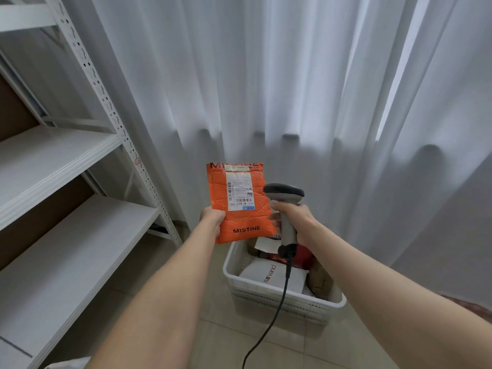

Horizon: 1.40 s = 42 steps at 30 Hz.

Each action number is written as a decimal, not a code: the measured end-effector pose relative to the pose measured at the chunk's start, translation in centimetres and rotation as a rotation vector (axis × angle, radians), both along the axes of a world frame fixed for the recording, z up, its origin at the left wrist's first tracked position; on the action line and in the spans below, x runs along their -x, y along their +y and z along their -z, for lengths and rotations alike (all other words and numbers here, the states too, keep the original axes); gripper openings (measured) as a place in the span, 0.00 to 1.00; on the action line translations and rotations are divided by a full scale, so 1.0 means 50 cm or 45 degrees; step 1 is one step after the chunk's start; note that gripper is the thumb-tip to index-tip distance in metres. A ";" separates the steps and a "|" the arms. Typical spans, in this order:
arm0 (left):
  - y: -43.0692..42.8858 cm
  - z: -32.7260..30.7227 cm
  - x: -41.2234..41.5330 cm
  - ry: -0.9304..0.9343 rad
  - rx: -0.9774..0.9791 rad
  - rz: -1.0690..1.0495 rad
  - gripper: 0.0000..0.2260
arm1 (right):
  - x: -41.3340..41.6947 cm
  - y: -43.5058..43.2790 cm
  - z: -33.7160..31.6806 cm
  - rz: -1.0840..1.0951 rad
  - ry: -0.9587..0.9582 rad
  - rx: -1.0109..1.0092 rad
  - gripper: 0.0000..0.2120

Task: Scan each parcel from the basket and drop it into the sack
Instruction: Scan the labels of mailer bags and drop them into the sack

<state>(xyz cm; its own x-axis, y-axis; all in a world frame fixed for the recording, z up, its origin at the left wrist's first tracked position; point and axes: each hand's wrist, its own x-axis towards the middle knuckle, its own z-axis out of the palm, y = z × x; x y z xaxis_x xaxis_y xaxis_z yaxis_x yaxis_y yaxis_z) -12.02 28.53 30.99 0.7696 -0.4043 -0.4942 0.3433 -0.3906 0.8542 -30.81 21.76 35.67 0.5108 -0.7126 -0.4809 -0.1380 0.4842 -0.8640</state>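
Before white curtains (pixel 266 75) and beside white metal shelving (pixel 66 155), a white basket (pixel 282 296) of parcels stands on the tiled floor (pixel 239 342), while above it the left hand (pixel 213 218) grips an orange parcel (pixel 239 203) upright by its lower left edge and the right hand (pixel 295 219) clasps the handle of a corded scanner (pixel 286 209), its head just beside the parcel's label.

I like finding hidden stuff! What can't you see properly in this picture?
Head view only:
- The label on the orange parcel: print too small to read.
- Other parcels in the basket: partly hidden behind the orange parcel, the scanner and the right hand.
- The cable: end cut off by the bottom edge.
- The sack: none plainly in view.
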 end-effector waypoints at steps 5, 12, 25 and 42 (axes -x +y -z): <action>0.051 0.013 -0.047 0.028 -0.010 0.103 0.13 | -0.026 0.012 0.044 0.243 0.016 -0.099 0.07; 0.164 0.029 -0.063 0.177 0.117 0.237 0.15 | -0.070 0.090 0.105 0.147 -0.070 -0.387 0.10; 0.523 0.044 0.042 -0.050 -0.054 -0.045 0.15 | -0.055 0.358 0.145 -0.115 0.066 -0.167 0.22; 1.033 0.111 0.077 -0.140 -0.334 -0.469 0.08 | -0.127 0.801 0.201 -0.424 0.108 -0.312 0.19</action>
<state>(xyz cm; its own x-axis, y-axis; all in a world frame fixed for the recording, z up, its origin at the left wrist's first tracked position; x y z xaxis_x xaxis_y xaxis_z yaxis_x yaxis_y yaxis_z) -15.86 80.16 25.46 0.8920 0.0333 -0.4509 0.4127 -0.4673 0.7819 -24.48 61.79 25.60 0.6450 -0.3749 -0.6658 -0.3872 0.5908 -0.7078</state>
